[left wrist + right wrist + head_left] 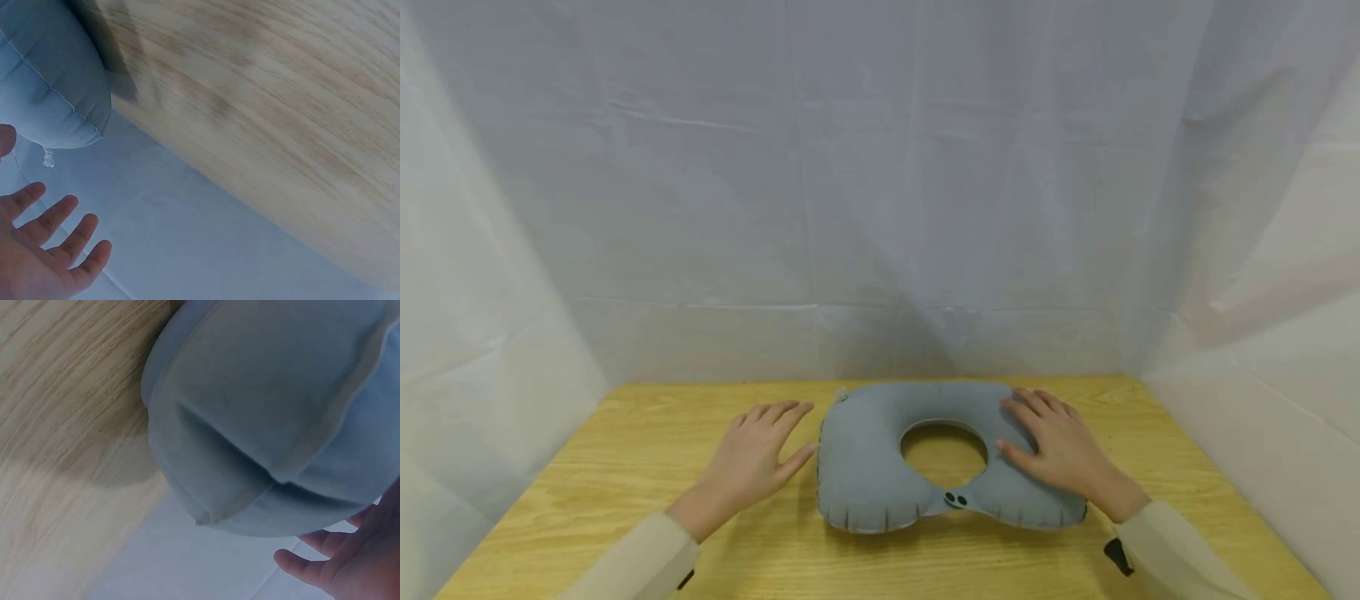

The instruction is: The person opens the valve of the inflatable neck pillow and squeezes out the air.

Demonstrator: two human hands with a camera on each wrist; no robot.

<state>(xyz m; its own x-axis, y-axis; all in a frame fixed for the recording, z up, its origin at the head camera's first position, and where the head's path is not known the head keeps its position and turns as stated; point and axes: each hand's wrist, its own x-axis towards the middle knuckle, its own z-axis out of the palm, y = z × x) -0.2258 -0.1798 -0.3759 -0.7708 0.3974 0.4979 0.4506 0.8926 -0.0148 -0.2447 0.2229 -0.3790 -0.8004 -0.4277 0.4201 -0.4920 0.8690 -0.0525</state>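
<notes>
A grey-blue inflatable neck pillow (865, 467) lies puffed up on the wooden table, its round hole in the middle and two dark snaps (956, 500) at the front. My left hand (752, 454) hovers just left of it, fingers spread and apart from the fabric. In the left wrist view a small clear valve (48, 157) sticks out of the pillow's corner. My right hand (1060, 446) lies over the pillow's right side, with fingers extended; the right wrist view shows the pillow's creased end (250, 425) beside that hand.
The wooden table (647, 433) carries the pillow near its back edge. White sheeting (865, 208) hangs behind the table and along both sides. A black strap (1118, 557) shows at the right sleeve.
</notes>
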